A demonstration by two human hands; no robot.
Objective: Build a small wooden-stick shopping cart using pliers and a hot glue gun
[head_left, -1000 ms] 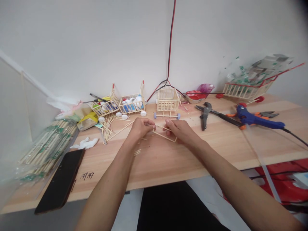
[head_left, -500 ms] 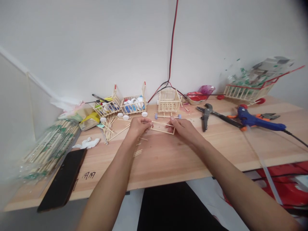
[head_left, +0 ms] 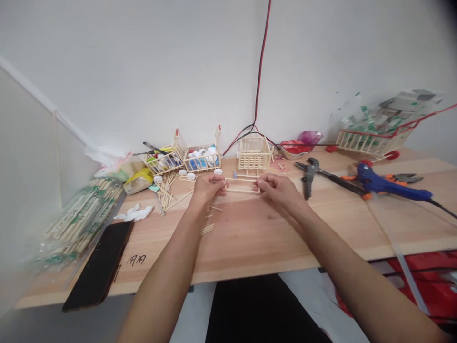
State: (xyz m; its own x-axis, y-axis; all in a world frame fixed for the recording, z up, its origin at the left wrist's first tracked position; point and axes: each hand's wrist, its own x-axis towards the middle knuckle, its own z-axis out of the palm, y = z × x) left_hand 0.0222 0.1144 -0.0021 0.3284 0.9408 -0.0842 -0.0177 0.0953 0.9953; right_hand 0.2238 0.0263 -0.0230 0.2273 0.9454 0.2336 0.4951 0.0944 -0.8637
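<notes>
Between my two hands is a small rectangular frame of thin wooden sticks (head_left: 243, 191), held above the table. My left hand (head_left: 210, 186) pinches its left end, and my right hand (head_left: 274, 186) pinches its right end. Just behind the frame stands a little stick-built cart (head_left: 254, 155) on wheels, its lower part partly covered by my fingers and the frame. Several short cut sticks (head_left: 207, 229) lie near my left forearm. A heap of loose sticks (head_left: 166, 190) is farther left.
Two small stick carts (head_left: 203, 159) with bottle caps and odds and ends stand behind left. Bagged chopsticks (head_left: 85, 214) and a black phone (head_left: 100, 267) lie left. A cutter tool (head_left: 309, 176), blue glue gun (head_left: 389, 183), pliers and larger red-trimmed cart (head_left: 371, 143) are right.
The stick frame has turned from slanting to nearly level, my right hand shifting right along with its end. The whole view has shifted slightly. Both hands keep their hold.
</notes>
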